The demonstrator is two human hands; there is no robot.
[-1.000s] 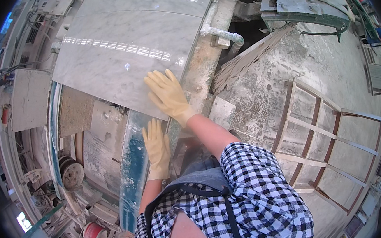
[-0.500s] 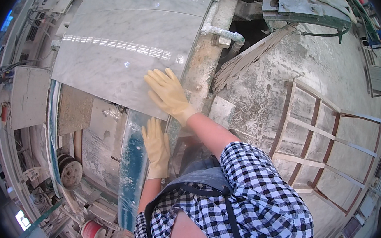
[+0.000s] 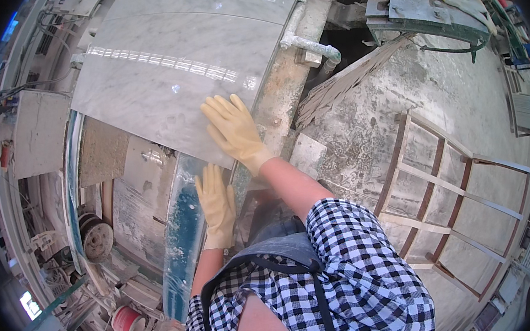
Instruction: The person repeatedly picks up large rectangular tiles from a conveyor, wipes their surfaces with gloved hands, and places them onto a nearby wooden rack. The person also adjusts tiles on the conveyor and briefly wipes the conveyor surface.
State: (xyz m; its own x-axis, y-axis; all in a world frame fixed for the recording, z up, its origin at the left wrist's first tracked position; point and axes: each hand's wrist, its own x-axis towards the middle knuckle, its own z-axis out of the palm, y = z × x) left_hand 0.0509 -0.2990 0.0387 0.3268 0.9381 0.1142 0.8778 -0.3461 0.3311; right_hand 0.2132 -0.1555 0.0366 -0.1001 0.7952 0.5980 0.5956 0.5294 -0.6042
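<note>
Pressing a large grey-white veined polished marble slab (image 3: 179, 63) flat on the stained concrete machine bench (image 3: 281, 91), near the slab's lower right corner. Right hand (image 3: 235, 129) in a yellow rubber glove, fingers spread apart and laid flat on the stone, clamped on nothing. Left hand (image 3: 216, 204), gloved alike, fingers together and flat, resting on the wet blue-green bench edge (image 3: 183, 234) just below the slab. Judged as steadying or sliding the slab into place along the bench; next move likely calling for an even push with both palms, minding the glossy wet face and the sharp near edge. Around: dusty grey concrete floor (image 3: 369, 130), a rusty brown steel frame rack (image 3: 445, 200) to the right, a grey pipe elbow (image 3: 310, 43) beside the slab, cluttered tools and a red-and-white bucket (image 3: 127, 322) lower left.
</note>
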